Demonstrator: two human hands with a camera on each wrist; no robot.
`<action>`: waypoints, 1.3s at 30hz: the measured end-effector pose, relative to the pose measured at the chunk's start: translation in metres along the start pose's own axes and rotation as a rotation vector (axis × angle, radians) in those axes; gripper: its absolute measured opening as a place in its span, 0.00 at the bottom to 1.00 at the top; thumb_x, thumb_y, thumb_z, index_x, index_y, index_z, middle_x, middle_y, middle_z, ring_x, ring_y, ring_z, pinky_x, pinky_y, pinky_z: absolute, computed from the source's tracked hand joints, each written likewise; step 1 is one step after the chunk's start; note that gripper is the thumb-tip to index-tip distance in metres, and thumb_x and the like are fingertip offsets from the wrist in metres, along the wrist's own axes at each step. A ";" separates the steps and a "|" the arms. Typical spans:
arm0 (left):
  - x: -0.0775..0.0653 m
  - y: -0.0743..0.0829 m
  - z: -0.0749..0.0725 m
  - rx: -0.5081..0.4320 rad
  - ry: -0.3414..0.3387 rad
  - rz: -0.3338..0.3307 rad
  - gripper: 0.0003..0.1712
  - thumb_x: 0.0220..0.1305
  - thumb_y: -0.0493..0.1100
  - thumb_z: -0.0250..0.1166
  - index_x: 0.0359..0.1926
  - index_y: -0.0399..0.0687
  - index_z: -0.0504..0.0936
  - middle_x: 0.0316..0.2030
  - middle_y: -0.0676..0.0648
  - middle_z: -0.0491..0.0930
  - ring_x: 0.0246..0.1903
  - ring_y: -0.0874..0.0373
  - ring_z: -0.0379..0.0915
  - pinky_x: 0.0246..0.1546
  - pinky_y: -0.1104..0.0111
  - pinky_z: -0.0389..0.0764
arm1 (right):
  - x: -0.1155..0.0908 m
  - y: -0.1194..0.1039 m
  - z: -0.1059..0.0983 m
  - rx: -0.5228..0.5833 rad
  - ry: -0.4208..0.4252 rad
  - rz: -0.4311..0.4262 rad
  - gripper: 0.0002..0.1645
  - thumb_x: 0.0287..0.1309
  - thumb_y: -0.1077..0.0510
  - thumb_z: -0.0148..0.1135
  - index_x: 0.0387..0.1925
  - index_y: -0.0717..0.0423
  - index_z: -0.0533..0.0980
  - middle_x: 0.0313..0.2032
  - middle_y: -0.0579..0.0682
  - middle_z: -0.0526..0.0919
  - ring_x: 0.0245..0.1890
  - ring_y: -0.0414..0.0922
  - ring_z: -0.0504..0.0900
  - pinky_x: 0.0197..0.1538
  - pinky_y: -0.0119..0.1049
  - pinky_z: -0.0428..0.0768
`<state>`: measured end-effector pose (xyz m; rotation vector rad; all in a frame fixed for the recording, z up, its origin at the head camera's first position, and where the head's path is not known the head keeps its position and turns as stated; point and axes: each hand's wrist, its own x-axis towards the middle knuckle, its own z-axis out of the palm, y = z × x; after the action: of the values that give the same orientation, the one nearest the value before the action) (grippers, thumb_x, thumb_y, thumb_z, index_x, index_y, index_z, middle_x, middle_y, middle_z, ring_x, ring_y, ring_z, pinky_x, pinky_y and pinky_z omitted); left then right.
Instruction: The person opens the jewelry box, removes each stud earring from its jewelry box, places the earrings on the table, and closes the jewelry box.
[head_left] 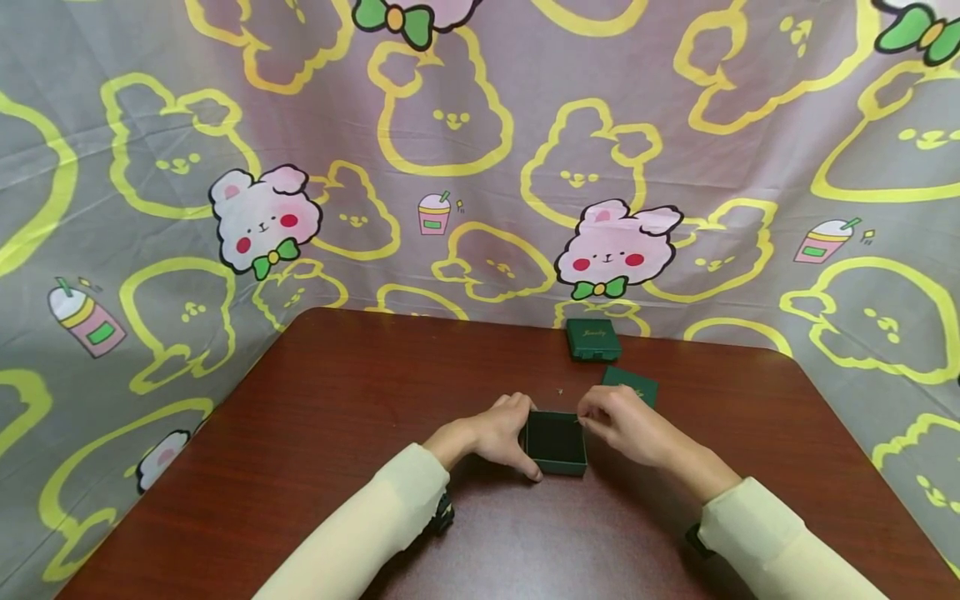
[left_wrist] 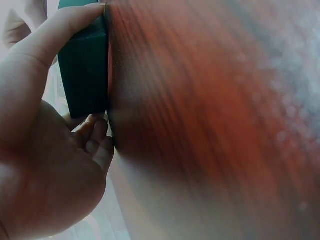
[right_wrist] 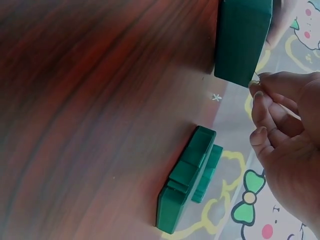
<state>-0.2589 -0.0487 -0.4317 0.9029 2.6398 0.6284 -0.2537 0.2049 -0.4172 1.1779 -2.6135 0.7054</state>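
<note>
An open dark green jewelry box [head_left: 557,468] with a black inside sits on the table. My left hand [head_left: 501,432] grips its left side, thumb at the front corner and fingers at the back; the left wrist view shows the thumb on the green wall [left_wrist: 85,75]. At the box's back right corner, my right hand [head_left: 626,421] pinches a thin, wire-like piece [right_wrist: 257,76] between thumb and fingertip. Most of that piece is hidden, and its kind is unclear. Behind the box lies a tiny pale star- or flower-shaped piece [right_wrist: 216,97], touched by neither hand.
A green lid [head_left: 633,384] with gold lettering lies just behind my right hand, partly covered by it. Farther back stands a closed green box [head_left: 594,340], also gold-lettered. Patterned cloth [head_left: 465,275] hangs beyond the brown table [head_left: 337,383].
</note>
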 end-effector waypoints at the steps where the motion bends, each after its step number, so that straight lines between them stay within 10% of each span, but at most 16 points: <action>1: 0.000 0.000 0.000 0.001 0.000 0.000 0.47 0.43 0.58 0.84 0.58 0.46 0.68 0.50 0.52 0.68 0.53 0.58 0.61 0.57 0.70 0.68 | 0.000 0.001 0.000 -0.003 -0.003 0.005 0.06 0.60 0.68 0.70 0.35 0.55 0.83 0.32 0.41 0.82 0.29 0.34 0.75 0.33 0.32 0.78; 39: -0.003 0.000 -0.001 0.000 -0.001 0.003 0.48 0.44 0.58 0.84 0.59 0.45 0.67 0.52 0.50 0.68 0.54 0.57 0.60 0.58 0.70 0.68 | 0.014 0.013 -0.007 -0.010 -0.019 0.089 0.01 0.63 0.64 0.69 0.34 0.57 0.84 0.30 0.40 0.82 0.30 0.35 0.76 0.35 0.36 0.79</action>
<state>-0.2573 -0.0508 -0.4305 0.9073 2.6378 0.6288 -0.2730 0.2065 -0.4103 1.0758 -2.6967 0.6997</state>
